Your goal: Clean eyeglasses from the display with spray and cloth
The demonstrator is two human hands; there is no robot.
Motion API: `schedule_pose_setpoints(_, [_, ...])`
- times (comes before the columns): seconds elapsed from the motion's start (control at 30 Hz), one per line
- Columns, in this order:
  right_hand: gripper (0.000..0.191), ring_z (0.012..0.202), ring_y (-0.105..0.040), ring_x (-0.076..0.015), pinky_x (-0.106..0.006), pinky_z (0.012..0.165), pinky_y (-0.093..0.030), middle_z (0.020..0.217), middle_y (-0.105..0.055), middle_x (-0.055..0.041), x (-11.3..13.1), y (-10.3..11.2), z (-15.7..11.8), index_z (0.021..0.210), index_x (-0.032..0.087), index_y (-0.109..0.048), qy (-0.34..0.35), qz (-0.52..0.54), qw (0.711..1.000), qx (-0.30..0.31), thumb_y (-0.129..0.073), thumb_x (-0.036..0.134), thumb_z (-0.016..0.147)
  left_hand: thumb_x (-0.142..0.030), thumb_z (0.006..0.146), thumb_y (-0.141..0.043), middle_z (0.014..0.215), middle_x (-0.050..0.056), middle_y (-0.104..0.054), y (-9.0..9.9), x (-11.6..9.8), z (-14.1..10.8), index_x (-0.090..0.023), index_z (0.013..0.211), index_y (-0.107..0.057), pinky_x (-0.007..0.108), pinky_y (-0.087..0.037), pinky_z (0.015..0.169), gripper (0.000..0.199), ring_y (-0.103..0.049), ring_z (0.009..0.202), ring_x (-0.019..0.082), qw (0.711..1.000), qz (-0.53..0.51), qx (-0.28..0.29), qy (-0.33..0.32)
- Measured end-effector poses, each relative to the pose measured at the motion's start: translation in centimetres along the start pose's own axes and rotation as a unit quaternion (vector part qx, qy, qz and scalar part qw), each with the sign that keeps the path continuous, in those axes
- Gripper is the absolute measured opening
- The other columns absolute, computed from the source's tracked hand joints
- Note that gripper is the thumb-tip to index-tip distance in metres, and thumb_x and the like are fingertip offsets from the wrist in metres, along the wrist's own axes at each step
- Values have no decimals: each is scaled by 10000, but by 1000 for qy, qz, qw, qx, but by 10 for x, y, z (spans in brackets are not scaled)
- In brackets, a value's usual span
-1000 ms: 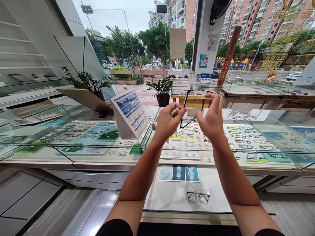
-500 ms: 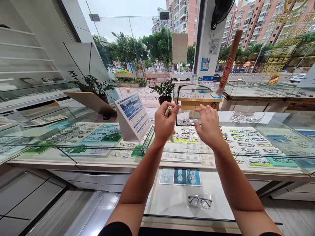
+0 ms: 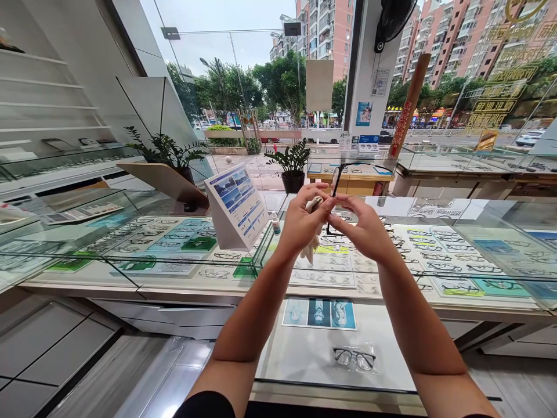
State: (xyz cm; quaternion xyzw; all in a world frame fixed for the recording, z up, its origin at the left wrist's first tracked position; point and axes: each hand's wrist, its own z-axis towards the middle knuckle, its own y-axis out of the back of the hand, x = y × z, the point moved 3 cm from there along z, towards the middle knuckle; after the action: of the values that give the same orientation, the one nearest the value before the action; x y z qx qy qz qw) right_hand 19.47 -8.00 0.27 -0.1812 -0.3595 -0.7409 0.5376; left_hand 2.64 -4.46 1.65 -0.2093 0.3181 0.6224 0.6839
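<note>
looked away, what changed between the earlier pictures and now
The right hand has moved left, beside the left hand, and now meets the held glasses; whether it grips is unclear. The held glasses have turned. The left hand kept hold of them and the cloth. Bagged glasses, calendar and photo card stayed put.

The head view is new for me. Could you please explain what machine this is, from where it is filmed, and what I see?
There is no machine: these are a person's two bare hands, filmed by one camera worn on the head, looking forward and down. The left hand holds a pale cloth and dark-framed glasses. The right hand has its fingers at the same glasses; how firmly they grip is hard to tell. Below is a glass display case with rows of eyewear, and a standing card on top. On the white surface nearer the person lie a photo strip and a clear-wrapped pair.
</note>
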Motion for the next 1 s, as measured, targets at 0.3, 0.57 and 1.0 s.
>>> schedule_pose_setpoints(0.3, [417, 1208, -801, -323, -522, 1126, -603, 1330, -839, -131, 10, 6, 8, 1294, 203, -793, 26, 3, 999, -21, -771, 482, 986, -508, 972, -802, 1291, 77, -728, 0, 2, 5, -255, 1136, -646, 400, -524, 1116, 340, -686, 1268, 244, 999, -42, -17, 22])
schedule_pose_setpoints(0.57, [383, 1310, -758, -325, -552, 1188, -567, 1372, -824, -135, -29, 13, -38, 1308, 207, -795, -14, -109, 989, -99, -660, 435, 1032, -254, 984, -567, 1286, 97, -696, 18, 50, -16, -250, 1098, -526, 453, -485, 1016, 121, -625, 1111, 253, 989, 119, -1, 93])
schedule_pose_setpoints(1.0, [414, 1320, -726, -339, -591, 1200, -539, 1359, -808, -167, -79, 8, -78, 1305, 197, -781, -44, -126, 978, -160, -649, 486, 1039, -117, 974, -444, 1117, 147, -664, 2, 155, -87, -214, 1028, -543, 468, -478, 969, 150, -556, 1062, 318, 863, 406, 302, -10])
